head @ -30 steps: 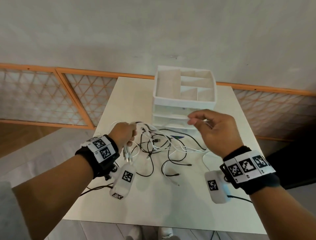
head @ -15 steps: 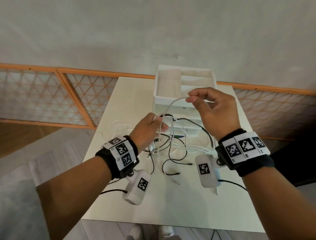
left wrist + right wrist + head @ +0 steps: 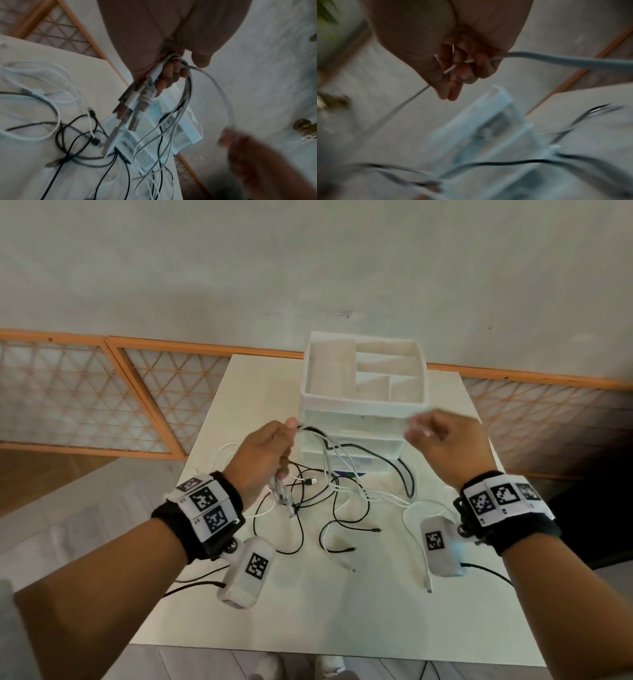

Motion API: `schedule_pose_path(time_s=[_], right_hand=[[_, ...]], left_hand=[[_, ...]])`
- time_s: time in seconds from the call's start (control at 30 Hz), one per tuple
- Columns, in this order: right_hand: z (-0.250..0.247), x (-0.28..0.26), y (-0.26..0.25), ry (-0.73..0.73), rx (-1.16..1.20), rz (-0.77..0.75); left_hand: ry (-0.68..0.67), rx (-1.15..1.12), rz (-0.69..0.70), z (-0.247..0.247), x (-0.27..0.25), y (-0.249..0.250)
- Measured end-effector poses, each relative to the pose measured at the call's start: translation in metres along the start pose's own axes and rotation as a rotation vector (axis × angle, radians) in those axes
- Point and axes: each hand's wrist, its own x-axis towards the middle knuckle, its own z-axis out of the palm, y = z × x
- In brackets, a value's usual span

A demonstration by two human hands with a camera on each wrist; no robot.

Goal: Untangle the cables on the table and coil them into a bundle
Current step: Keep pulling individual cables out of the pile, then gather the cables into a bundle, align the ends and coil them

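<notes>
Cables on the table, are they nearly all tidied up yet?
Not yet. Done: the left hand grips several plug ends together. In hand: the right hand holds one white cable, which runs to the left hand. Left: black and white cables lie tangled on the table; no bundle is coiled.

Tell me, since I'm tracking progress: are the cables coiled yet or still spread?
Still spread: cables sprawl loose across the table; left hand holds only their plug ends.

Right wrist view smeared by motion, white cable (image 3: 556, 60) a blurred band leaving the right hand (image 3: 462, 65), drawer unit (image 3: 488, 128) below the grip indistinct, cable ends inside the left hand (image 3: 164, 75) hidden by fingers
</notes>
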Motion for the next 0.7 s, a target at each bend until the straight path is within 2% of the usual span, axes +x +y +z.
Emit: schedule_pose_path(time_s=[0.07, 0.17, 0.23, 0.33, 0.4, 0.47, 0.6, 0.7], right_hand=[[-0.003, -0.001, 0.051, -0.082, -0.412, 0.252], [-0.005, -0.018, 0.099, -0.095, -0.672, 0.577], [-0.003, -0.022, 0.106, -0.071, -0.714, 0.686], [-0.002, -0.002, 0.089, -0.072, -0.464, 0.756], [-0.004, 0.014, 0.066, -0.002, -0.261, 0.736], [-0.009, 0.03, 0.038, 0.091, -0.097, 0.61], [-0.029, 0.062, 0.005, 0.29, 0.263, 0.356], [-0.054, 0.08, -0.005, 0.471, 0.148, 0.191]], left_hand=[[0.032, 0.013, 0.051, -0.009, 0.001, 0.011], [0.098, 0.015, 0.08, -0.022, 0.005, 0.021], [0.129, 0.088, 0.075, -0.028, 0.009, 0.017], [0.114, 0.219, 0.015, -0.023, 0.014, 0.002], [0.072, 0.354, -0.027, -0.012, 0.016, -0.006], [0.027, 0.486, -0.063, -0.001, 0.017, -0.012], [-0.054, 0.455, -0.118, 0.006, 0.017, -0.019], [-0.047, 0.303, -0.182, 0.004, 0.014, -0.019]])
